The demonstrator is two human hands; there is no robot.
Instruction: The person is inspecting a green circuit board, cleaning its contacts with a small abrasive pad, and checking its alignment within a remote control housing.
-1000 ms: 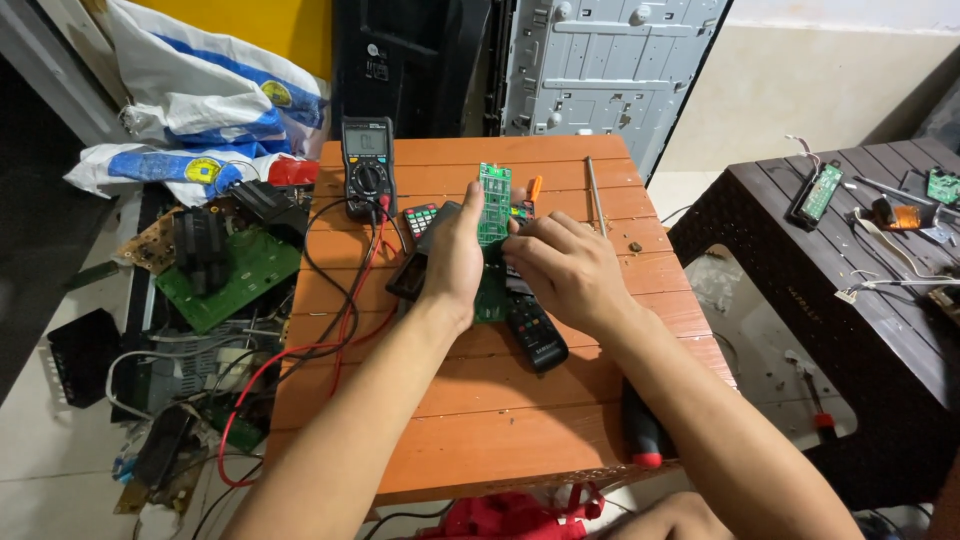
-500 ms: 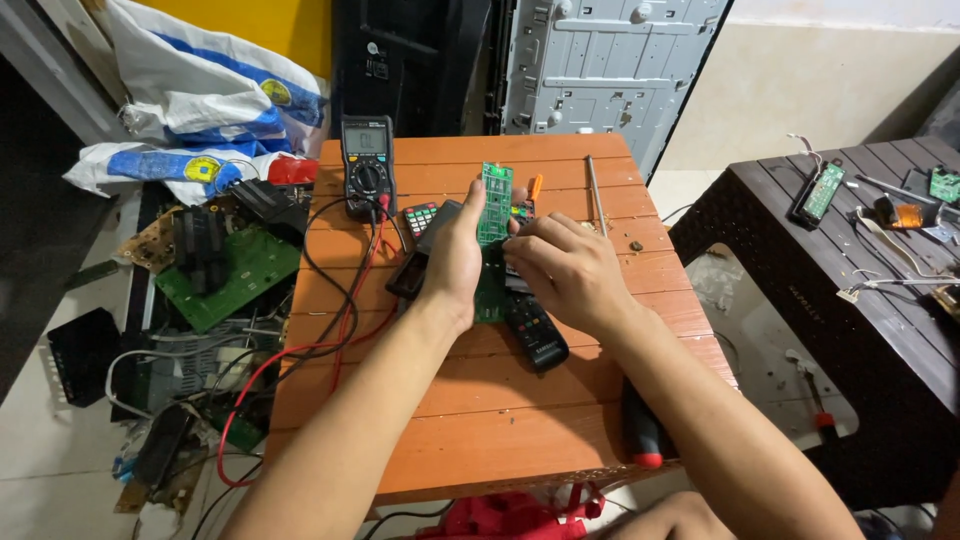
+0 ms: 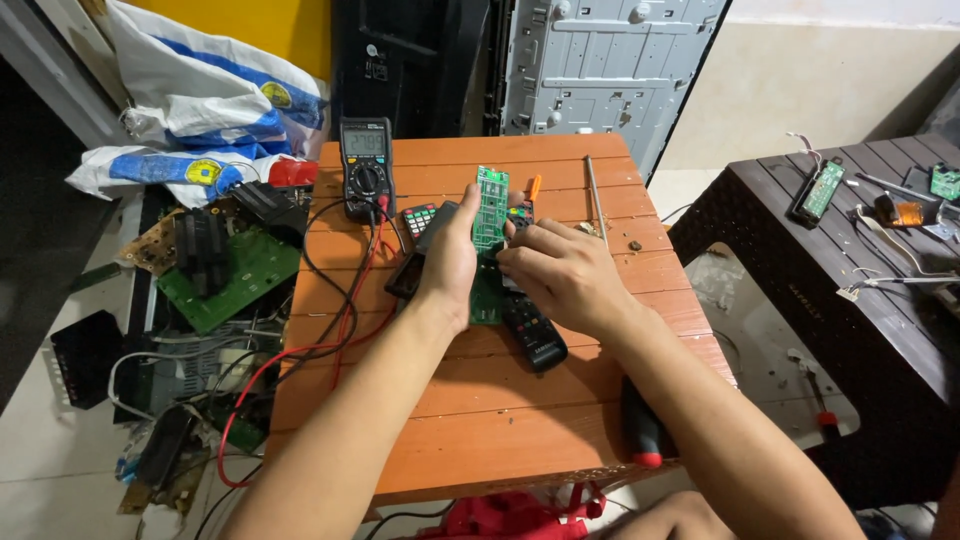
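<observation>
Little has moved since the earlier frames: the green board (image 3: 490, 210) is still held upright above the bench (image 3: 480, 420), pinched by the left hand (image 3: 452, 262) and steadied by the closed right hand (image 3: 560, 275). It is judged light, stiff and fragile; its edges are best gripped.

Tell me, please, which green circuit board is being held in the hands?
The long narrow board over the orange table, pinched between left hand and right hand; the others lie untouched.
</observation>
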